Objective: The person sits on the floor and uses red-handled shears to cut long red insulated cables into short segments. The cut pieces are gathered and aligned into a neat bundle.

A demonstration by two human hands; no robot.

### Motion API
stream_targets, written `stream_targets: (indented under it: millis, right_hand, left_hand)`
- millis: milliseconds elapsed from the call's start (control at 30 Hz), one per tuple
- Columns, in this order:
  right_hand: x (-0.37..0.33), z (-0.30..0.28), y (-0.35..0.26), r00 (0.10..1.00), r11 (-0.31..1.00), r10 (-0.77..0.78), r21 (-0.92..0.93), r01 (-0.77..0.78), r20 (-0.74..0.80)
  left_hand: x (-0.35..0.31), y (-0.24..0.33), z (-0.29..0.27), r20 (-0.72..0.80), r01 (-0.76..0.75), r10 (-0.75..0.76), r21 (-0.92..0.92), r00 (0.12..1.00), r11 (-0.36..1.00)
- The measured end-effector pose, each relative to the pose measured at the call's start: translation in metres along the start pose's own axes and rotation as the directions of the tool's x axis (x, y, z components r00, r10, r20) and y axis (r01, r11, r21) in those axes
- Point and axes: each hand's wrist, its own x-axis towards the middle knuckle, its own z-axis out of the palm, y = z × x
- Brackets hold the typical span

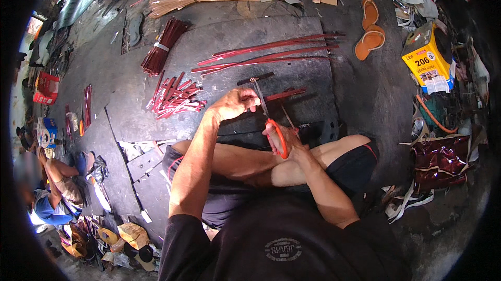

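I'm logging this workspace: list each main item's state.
Orange-handled scissors: held; blade opening unclear
Right hand: gripping the scissors
Left hand: fingers curled, beside the scissors
Dark-red strip bundle: bound with a pale band
Short dark-red strips: loose, heaped
Long dark-red strips: loose, spread out
Nearer pale-strip bundle: tied
Orange-brown sandals: off the feet, straps up

Dark grey floor point(360, 93) (scuffed, worn); bright glare point(107, 15) at upper left.
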Motion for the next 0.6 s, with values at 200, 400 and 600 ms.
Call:
stream_targets:
  millis: [200,400,600]
  right_hand:
    - [-0.015,0.003,-0.016,0.995,0.991,0.093,0.099,-0.090,-0.032]
    - [-0.013,-0.011,-0.018,0.976,0.982,-0.013,0.183,0.053,-0.215]
    - [-0.024,-0.035,-0.044,0.973,0.852,-0.202,0.471,0.230,-0.110]
  left_hand:
    - [0.008,-0.046,-0.001,-0.035,0.008,-0.013,-0.129,0.999,0.992]
    - [-0.021,0.007,0.003,0.143,-0.026,0.052,-0.179,0.988,0.983]
    - [-0.033,0.038,0.022,0.203,-0.070,0.130,-0.277,0.970,0.958]
